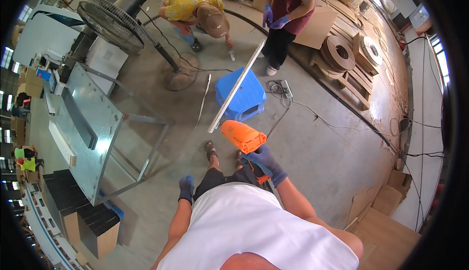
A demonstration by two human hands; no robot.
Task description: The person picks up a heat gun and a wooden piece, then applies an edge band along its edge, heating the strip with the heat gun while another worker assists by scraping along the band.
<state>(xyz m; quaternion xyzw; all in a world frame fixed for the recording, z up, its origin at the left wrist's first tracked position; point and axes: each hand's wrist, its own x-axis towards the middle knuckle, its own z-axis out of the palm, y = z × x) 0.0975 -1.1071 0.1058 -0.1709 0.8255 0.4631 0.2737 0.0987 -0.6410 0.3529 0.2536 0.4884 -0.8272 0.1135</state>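
Note:
My right hand [270,163], in a dark blue glove, is closed around the handle of an orange power drill [243,136]. The drill is held in front of my legs, its front end towards the stool. At my left side hangs my left hand [186,188], also gloved, with nothing visible in it and its fingers loosely apart. Beyond the drill stands a blue plastic stool [239,96]. A long, narrow pale strip [238,85] lies slantwise across the stool top, reaching past it at both ends.
A metal-topped table [93,123] with strips on it stands left, near a pedestal fan [111,23]. One person [193,6] bends to the floor; another person [293,11] in purple gloves stands beside. Cables, a power strip [286,89] and a pallet [354,87] with coils lie right.

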